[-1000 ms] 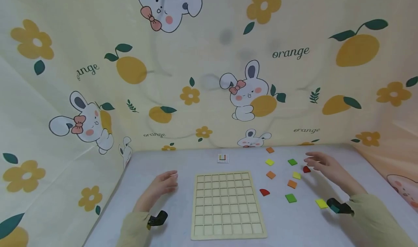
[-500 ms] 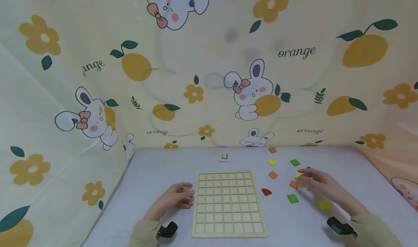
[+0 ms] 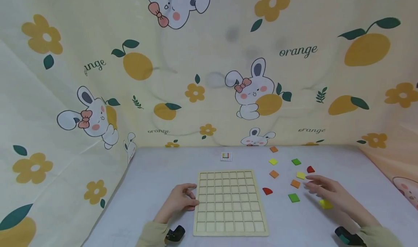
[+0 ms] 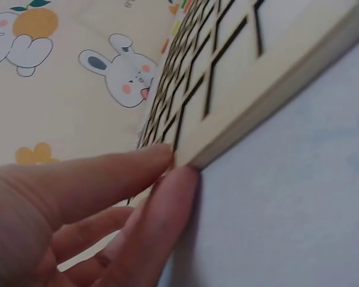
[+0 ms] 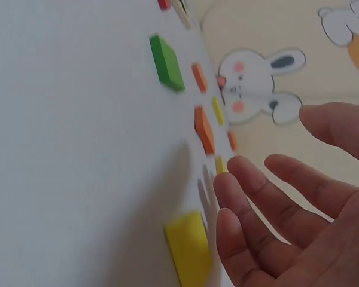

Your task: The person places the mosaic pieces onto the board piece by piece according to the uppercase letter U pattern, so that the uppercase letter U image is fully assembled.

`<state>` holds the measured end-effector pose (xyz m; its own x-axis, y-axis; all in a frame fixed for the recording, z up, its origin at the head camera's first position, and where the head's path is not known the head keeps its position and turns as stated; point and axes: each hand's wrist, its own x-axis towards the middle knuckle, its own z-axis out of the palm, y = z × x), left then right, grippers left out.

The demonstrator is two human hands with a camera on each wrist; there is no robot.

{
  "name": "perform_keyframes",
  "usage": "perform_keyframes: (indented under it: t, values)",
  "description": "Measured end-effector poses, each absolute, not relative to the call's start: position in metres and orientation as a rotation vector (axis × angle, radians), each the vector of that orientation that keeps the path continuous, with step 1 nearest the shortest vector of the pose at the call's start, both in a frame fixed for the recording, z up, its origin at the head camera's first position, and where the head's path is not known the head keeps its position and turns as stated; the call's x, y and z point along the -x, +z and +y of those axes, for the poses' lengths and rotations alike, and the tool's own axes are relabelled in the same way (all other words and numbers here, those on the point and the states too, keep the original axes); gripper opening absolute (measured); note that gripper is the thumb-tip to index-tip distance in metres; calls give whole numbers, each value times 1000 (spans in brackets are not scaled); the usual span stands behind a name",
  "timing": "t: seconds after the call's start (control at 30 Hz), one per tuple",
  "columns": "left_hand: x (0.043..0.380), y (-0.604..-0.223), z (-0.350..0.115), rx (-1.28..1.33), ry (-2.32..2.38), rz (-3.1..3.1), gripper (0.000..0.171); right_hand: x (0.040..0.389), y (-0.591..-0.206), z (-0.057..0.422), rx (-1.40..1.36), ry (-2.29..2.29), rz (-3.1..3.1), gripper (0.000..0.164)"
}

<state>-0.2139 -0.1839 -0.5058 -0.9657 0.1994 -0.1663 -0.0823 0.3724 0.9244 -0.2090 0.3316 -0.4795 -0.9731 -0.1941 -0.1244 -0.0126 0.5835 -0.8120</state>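
A pale wooden grid board (image 3: 229,203) lies flat in the middle of the table. My left hand (image 3: 179,198) holds its left edge, thumb and fingertips against the rim; up close in the left wrist view, two digits meet the wooden rim (image 4: 251,116). Over the table to the right hovers my right hand (image 3: 330,190), fingers loosely spread and nothing in them. Close by lie a yellow square tile (image 3: 326,204), partly under that hand, a second yellow tile (image 3: 300,175), an orange tile (image 3: 295,183) and a green tile (image 3: 294,197).
Several more flat tiles are scattered right of the board, among them a red quarter-round tile (image 3: 267,191) and another red one (image 3: 310,169). Behind the board lies a small printed pattern card (image 3: 226,156). A printed curtain (image 3: 209,65) hangs at the back and sides.
My left hand has moved right and reached the board's edge. My right hand has come toward me from the far red tile, uncovering it. The view has shifted slightly.
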Motion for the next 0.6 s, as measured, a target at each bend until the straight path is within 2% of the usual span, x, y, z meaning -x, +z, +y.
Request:
perform_keyframes:
  t: [0.6]
  values:
    - [211,-508,-179,-124,1658,2413,63,199,-489,384,460,-1221,2448,51]
